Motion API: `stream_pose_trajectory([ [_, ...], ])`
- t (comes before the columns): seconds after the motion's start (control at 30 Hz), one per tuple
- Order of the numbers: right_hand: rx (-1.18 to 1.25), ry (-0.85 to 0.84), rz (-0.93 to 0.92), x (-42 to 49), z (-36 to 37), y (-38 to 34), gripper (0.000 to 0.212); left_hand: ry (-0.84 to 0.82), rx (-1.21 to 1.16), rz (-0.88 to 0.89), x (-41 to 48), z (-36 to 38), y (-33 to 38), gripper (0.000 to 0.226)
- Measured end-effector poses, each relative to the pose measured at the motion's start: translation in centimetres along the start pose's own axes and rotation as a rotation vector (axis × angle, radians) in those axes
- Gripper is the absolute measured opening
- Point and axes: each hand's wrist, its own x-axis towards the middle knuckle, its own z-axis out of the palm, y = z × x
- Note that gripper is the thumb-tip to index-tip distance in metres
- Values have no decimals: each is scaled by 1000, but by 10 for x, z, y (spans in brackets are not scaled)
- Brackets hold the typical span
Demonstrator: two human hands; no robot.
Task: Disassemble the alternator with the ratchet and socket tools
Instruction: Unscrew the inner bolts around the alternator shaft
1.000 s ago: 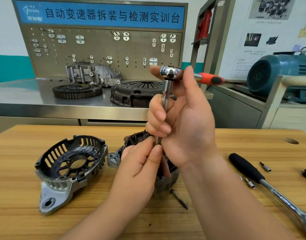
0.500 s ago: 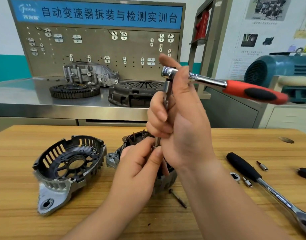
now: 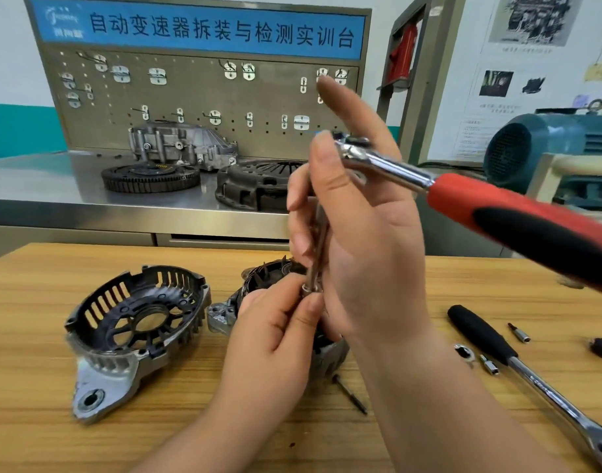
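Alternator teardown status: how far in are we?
Done: one end housing is off, lying left of the alternator body; a loose bolt lies beside it. In hand: the right hand grips the extension under the red ratchet, and the left hand pinches its socket end at the body. Left: that fastener and the rest of the body; the hands hide any others.

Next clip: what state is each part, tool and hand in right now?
Red-and-black-handled ratchet: raised, on chrome extension bar, handle pointing right.
Right hand: grips the extension bar.
Left hand: pinches small silver socket at the bar's foot.
Dark alternator body: on wooden table, under both hands.
Grey slotted end cover: detached, open side up.
Black-handled ratchet: lying untouched.
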Motion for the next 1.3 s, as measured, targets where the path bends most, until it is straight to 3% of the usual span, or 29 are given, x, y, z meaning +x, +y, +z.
stream_pose_trajectory([
  [0.1, 64, 13, 67, 2, -3, -2, 28, -19, 17, 11, 1, 0, 0, 31],
  [0.23, 205, -21, 299, 6, -15, -2, 55, -86, -77, 0, 1, -3, 1, 36],
  [0.33, 247, -82, 373, 8, -18, 0, 59, -85, -16, 65, 0, -3, 1, 41],
  [0.53, 72, -100, 183, 4, -7, 1, 34, -13, 18, -23, -1, -1, 1, 25],
  [0.67, -33, -40, 59, 1, -4, -3, 38, -13, 18, 1, -1, 0, -2, 42],
  [0.8, 63, -38, 121, 2, -5, -1, 32, -42, -43, 18, 0, -1, -2, 42],
  [0.9, 171, -25, 260, 4, -11, 1, 50, -52, -41, 45, 1, -3, 3, 23],
  [1.0, 225, -28, 327, 5, -15, 4, 53, -61, 17, 62, 1, -3, 3, 23],
  [1.3, 54, 1, 42, 1, -4, 2, 30, -35, 32, 33, 1, -1, -2, 31],
])
